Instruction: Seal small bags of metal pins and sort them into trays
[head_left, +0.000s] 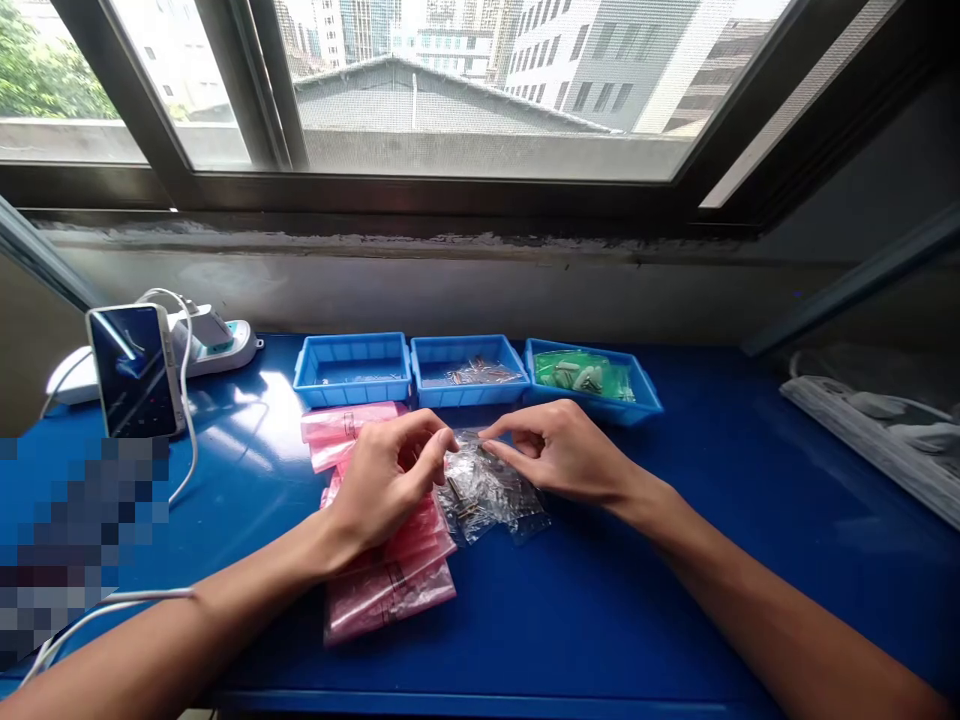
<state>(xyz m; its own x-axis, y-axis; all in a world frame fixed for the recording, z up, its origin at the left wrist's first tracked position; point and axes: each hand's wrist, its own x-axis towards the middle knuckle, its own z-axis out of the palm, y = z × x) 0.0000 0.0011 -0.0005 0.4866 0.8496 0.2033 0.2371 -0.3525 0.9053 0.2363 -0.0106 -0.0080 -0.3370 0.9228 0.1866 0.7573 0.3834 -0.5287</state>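
Observation:
Small clear plastic bags [491, 495] with thin metal pins in them lie crumpled on the blue table between my hands. My left hand [386, 475] is over a stack of pink plastic bags [390, 597], its thumb and index finger brought together at the left upper edge of the clear bags. From the right, my right hand [574, 450] pinches with thumb and index finger over the upper part of the clear bags. Whatever sits between the fingertips of either hand is too small to make out.
Behind my hands stand a blue tray [352, 392] with a few thin pieces, a middle tray [465, 397] of metal pins, and a tilted tray [649, 405] with a green bag [592, 370]. A phone [139, 370], power strip [232, 350] and white cable [189, 440] are left; another strip [862, 430] is right.

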